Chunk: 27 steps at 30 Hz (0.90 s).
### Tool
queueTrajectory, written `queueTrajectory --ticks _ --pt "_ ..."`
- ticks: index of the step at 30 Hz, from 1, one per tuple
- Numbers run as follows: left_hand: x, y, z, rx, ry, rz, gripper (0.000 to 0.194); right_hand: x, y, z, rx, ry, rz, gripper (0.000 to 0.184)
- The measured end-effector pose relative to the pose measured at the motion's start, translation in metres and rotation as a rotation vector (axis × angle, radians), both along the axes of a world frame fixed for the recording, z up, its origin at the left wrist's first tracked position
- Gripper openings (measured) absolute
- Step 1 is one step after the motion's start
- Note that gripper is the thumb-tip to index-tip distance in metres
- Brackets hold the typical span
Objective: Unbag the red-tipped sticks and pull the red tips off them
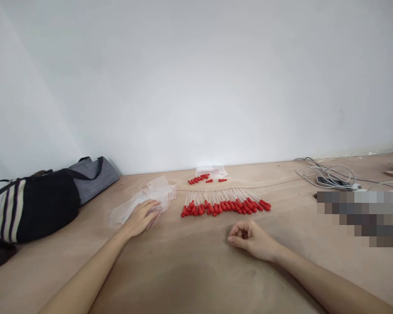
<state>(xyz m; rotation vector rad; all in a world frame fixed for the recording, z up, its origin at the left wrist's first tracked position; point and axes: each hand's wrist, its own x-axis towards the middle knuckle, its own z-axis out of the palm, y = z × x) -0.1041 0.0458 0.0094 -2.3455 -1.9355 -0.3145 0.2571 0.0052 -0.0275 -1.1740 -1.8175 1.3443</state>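
My left hand lies with fingers stretched out on a loose pile of clear zip bags. Beside the pile, to its right, a row of droppers is spread out, with red rubber bulbs towards me and thin clear tubes pointing away. My right hand rests on the table just in front of the row, its fingers loosely curled with nothing visible in them. Behind the row lie several loose red bulbs and a clear bag with thin tubes near it.
A black bag with white stripes and a striped bag stand at the left against the wall. Coiled grey cables with a dark device lie at the right. A blurred-out patch covers part of the table's right side.
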Motion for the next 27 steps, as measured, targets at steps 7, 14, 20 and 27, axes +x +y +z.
queueTrajectory --ticks 7,14,20,27 --pt "0.021 0.005 -0.01 -0.208 0.079 0.24 0.052 0.0 0.001 0.0 -0.011 0.007 0.009 0.023" --pt "0.035 -0.014 -0.013 0.391 0.026 0.209 0.042 0.0 0.0 -0.003 0.118 -0.03 -0.047 0.022" --pt "0.094 -0.03 -0.012 0.435 -0.075 -0.268 0.029 0.001 0.009 -0.003 0.784 -0.357 -0.239 0.018" --pt "0.164 -0.004 -0.012 0.267 -0.136 -0.536 0.041 -0.003 0.046 0.005 1.077 -0.721 -0.286 0.024"
